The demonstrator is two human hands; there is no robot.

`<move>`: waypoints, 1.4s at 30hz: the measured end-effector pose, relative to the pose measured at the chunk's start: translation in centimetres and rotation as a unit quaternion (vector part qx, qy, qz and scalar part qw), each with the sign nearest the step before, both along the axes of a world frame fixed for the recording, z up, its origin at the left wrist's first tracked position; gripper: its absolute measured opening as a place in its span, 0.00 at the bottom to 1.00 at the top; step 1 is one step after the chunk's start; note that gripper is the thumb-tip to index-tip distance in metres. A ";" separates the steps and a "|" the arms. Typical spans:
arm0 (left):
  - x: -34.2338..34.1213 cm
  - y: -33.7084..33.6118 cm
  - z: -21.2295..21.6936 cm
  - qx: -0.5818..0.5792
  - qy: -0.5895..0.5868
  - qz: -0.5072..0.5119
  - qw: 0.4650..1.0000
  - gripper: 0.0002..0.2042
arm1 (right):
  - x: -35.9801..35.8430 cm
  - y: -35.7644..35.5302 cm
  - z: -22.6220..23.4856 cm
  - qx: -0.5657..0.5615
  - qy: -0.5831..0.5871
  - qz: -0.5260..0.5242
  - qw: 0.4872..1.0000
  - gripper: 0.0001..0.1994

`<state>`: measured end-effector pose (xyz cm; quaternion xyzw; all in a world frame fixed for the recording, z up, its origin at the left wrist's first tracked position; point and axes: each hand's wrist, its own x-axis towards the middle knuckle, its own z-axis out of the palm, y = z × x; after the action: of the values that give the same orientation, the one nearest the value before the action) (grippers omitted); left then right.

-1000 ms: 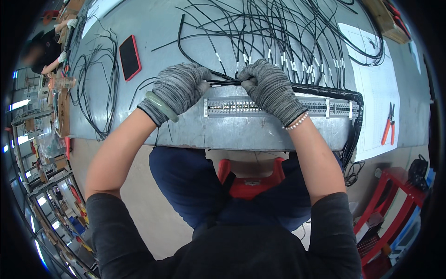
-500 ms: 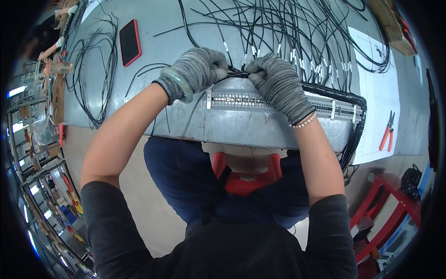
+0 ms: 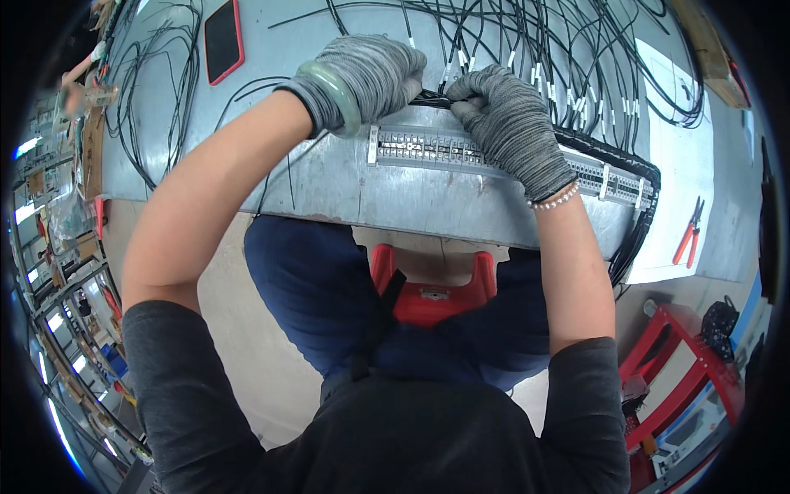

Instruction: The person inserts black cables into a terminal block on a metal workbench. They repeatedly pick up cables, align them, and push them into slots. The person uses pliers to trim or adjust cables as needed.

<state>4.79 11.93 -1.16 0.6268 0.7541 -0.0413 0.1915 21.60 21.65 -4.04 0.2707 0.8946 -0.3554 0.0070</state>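
Both hands wear grey striped knit gloves. My left hand (image 3: 374, 81) has its fingers curled in at the left end of a black wire bundle (image 3: 432, 100); the fingertips are partly hidden. My right hand (image 3: 512, 128) pinches the same bundle a short way to the right, thumb and forefinger together. Just on the near side lies a long grey terminal block strip (image 3: 420, 148), its middle covered by my right hand. The bundle runs along the strip's far side and bends down round its right end. Many black wires with white marker sleeves (image 3: 539, 85) fan out from it.
A red-edged phone (image 3: 224, 41) and loose black wire coils (image 3: 169, 90) lie on the left of the metal table (image 3: 395, 198). To the right are a paper sheet (image 3: 671, 222) and red-handled pliers (image 3: 690, 235). A red stool (image 3: 432, 300) stands between my legs.
The whole view has shifted, so the table sits higher in the picture. My left hand has moved right and slightly away along the bundle. My right hand stays at nearly the same spot.
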 end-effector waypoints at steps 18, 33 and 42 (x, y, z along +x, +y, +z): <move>1.4 -0.7 0.8 0.025 0.194 -0.120 0.973 0.11 | 0.0 0.0 0.4 0.001 -0.006 0.008 1.000 0.09; 1.0 -0.2 -1.9 0.215 -0.188 0.239 0.928 0.13 | 0.2 0.1 -0.5 0.047 0.015 0.037 0.998 0.10; 1.0 1.2 -2.3 0.129 -0.179 0.194 0.956 0.12 | 0.1 0.2 -0.5 0.058 -0.001 0.062 0.996 0.10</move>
<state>5.74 13.14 -3.44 0.4853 0.8131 0.2075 0.2454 21.71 21.89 -4.55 0.2156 0.9287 -0.3013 0.0145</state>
